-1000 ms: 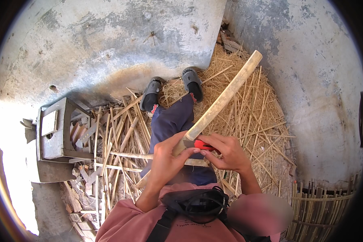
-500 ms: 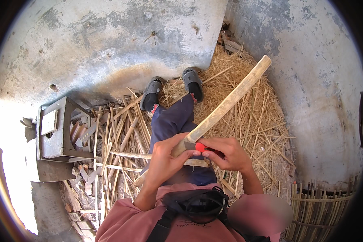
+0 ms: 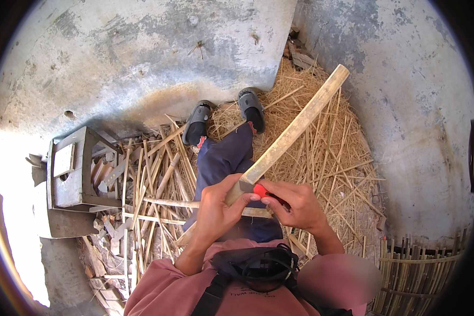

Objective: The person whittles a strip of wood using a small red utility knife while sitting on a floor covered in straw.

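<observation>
A long, flat bamboo strip (image 3: 305, 118) slants from my lap up to the far right. My left hand (image 3: 218, 210) is wrapped round its near part, and the left thumb reaches to the red part of a tool. In my right hand (image 3: 297, 205) is that small red-and-black knife (image 3: 260, 190), held with bent fingers. What looks like its grey blade lies against the strip beside my left fingers. My fingers hide most of the knife's handle. Another pale strip (image 3: 171, 202) lies crosswise under my hands, over my legs.
Wood shavings (image 3: 295, 89) and loose bamboo sticks (image 3: 158, 181) cover the ground around my feet. At the left stands a wooden box frame (image 3: 68, 184). Worn grey walls (image 3: 411, 121) rise ahead and at the right; a slatted bamboo basket (image 3: 418, 279) is at the lower right.
The strip's far end has swung slightly left and away from me. My right hand has shifted only a little, with the knife still against the strip.
</observation>
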`<state>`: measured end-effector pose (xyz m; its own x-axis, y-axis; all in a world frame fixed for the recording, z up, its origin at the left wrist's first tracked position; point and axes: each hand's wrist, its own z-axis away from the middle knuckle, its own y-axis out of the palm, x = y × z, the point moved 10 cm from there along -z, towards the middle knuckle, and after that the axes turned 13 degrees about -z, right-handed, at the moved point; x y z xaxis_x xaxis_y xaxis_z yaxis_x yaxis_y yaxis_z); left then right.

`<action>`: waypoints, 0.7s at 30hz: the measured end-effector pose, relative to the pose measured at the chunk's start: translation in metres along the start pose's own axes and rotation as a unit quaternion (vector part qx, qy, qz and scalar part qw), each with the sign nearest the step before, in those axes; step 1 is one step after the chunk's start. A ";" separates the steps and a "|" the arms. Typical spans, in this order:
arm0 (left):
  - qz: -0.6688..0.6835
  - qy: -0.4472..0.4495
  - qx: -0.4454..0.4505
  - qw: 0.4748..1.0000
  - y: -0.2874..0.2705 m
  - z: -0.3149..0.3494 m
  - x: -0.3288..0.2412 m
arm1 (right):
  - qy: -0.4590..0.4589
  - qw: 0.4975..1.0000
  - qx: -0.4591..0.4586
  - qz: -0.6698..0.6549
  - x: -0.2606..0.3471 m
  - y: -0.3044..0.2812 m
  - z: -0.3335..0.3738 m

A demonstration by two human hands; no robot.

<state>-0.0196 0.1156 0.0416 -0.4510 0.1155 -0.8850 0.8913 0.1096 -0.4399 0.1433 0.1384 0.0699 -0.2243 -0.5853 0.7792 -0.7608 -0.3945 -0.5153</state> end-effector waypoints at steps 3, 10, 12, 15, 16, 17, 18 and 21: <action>-0.004 0.000 -0.003 1.000 0.000 0.000 0.000 | 0.000 1.000 -0.008 -0.009 -0.001 0.000 0.002; -0.016 -0.006 -0.001 1.000 -0.001 0.000 0.001 | 0.016 0.998 -0.006 -0.059 -0.008 -0.001 0.000; -0.019 -0.002 0.010 1.000 -0.003 -0.003 -0.003 | 0.008 0.998 0.003 -0.065 -0.008 -0.002 -0.001; -0.001 0.003 0.015 1.000 -0.004 -0.006 -0.004 | -0.003 0.998 0.017 -0.067 -0.008 -0.001 -0.002; -0.002 0.002 0.017 1.000 -0.004 -0.006 -0.002 | -0.007 0.998 0.021 -0.066 -0.009 0.000 -0.002; -0.005 -0.001 0.019 1.000 -0.004 -0.007 0.000 | -0.004 0.998 0.027 -0.060 -0.009 0.001 -0.003; -0.016 -0.002 0.034 0.999 -0.005 -0.007 -0.002 | -0.001 0.998 0.032 -0.053 -0.010 0.001 -0.003; -0.036 0.002 0.062 0.997 -0.005 -0.009 -0.008 | -0.001 0.999 0.044 -0.026 -0.006 0.000 -0.004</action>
<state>-0.0215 0.1233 0.0522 -0.5140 0.1155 -0.8500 0.8554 -0.0053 -0.5179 0.1421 0.1447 0.0663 -0.1840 -0.5635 0.8054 -0.7147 -0.4858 -0.5031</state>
